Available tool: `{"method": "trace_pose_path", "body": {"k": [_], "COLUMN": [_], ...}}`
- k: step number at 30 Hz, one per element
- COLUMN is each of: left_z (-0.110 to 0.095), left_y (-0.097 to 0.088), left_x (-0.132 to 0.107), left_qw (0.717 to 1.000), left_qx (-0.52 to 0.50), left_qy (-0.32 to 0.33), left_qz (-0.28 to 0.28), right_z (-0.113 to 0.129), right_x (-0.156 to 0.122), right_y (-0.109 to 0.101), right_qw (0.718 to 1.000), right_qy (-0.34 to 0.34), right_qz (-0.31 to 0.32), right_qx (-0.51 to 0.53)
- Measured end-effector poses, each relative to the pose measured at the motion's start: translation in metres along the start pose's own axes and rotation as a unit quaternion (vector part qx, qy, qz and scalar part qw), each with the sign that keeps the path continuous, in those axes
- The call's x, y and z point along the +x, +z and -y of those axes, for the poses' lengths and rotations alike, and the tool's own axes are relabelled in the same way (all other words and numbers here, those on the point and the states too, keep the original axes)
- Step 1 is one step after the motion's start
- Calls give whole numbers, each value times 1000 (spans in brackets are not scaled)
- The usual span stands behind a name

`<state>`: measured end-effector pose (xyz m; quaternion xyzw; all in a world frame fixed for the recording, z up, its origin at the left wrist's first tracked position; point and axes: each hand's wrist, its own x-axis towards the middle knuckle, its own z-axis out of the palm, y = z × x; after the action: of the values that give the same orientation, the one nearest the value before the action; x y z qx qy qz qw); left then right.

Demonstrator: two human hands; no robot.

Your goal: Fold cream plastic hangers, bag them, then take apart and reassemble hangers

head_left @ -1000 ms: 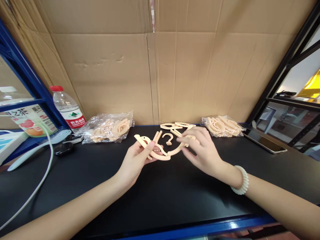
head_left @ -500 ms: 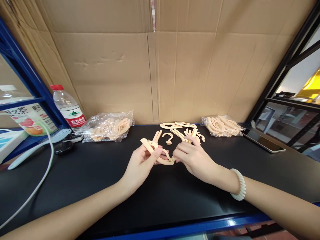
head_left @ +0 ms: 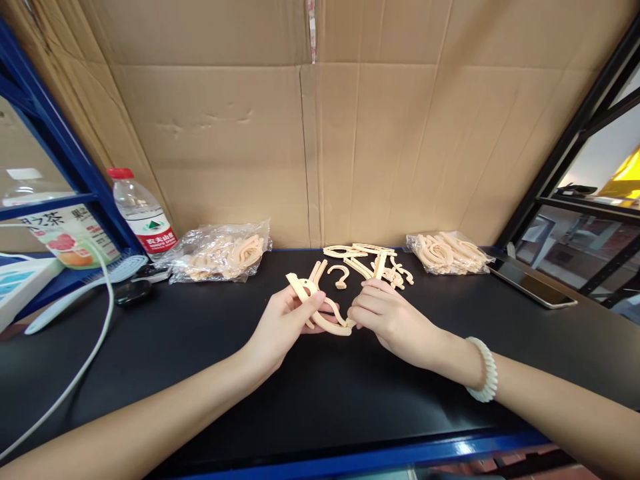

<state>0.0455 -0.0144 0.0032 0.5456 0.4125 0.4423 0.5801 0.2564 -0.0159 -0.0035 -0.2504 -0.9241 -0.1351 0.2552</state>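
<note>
Curved hanger piece (head_left: 330, 327), pale beige, is up in front of the person in the head view, over the middle of the black worktop (head_left: 310, 407). The left hand (head_left: 283, 320) pinches it with the thumb on top and fingers beneath, leaving its narrow end out towards the right hand (head_left: 395, 323). That hand is curled closely round a straight hanger piece (head_left: 381, 264), which sticks up above the fist. The ends seem to meet just beside the right fingertips, though the fingers partly hide the contact; this grip probably lets each hand steady its own side of the joint.

Just behind, a hook (head_left: 339, 277) lies flat between two slim strips (head_left: 319, 273) and a loose cluster of parts (head_left: 397, 272), likely spread so that each shape is easy to pick out. Farther apart, the left plastic bag (head_left: 225, 255) and right plastic bag (head_left: 447, 253) hold similar pieces, perhaps kept aside to leave room for the hands.
</note>
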Motion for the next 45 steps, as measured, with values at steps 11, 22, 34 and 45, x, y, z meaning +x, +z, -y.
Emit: {"method": "trace_pose_path", "body": {"k": [11,22,34,45], "left_z": [-1,2,4,7], "left_y": [-2,-7,-2,-3], "left_x": [2,7,5,5], "left_qw": [999,998,996,998], "left_qx": [4,-12,-13,-10], "left_qy": [-31,-59,-81,-62], "left_qz": [2,-28,-37,-22], "right_z": [2,-55,-66,-71], "right_x": [1,-18,-11,-12], "right_y": [-4,-4,24,27], "right_qw": [999,999,998,996], "right_qy": [-38,40,18,70], "right_qz": [12,0,33,47], "right_qx": [-27,26,40,2]}}
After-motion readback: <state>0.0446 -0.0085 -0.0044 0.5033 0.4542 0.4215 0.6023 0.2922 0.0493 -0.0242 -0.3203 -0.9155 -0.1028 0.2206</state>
